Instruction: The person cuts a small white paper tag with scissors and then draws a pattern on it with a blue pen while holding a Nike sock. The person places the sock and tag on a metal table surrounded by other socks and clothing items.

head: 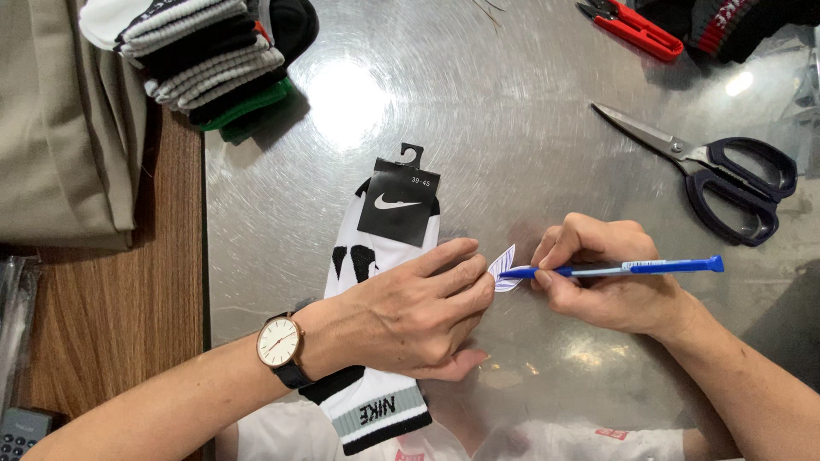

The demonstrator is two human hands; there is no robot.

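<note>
Person at a brushed-metal tabletop (512, 128). Left hand (410, 320) lies flat across a white-and-black sock pair (376, 256) on a black hanger card (398, 201), fingers pressed down, thumb tucked under; it pins a small white tag (504, 269) that sticks out past the fingertips. Right hand (606, 273) has a closed writing grip on a blue pen (623, 268), tip touching the tag.

Socks sit mid-tabletop, cuff toward the near edge. Black-handled scissors (726, 175) lie to the far right, red clippers (632, 26) farther off, a stack of folded socks (205, 60) far left (wristwatch (279, 341) on the left wrist).

Risks, as I judge them: the tag is small and half unsupported, so pen pressure could crease or tear it; if the left fingers ease off, the tag may skid on the slick metal.
</note>
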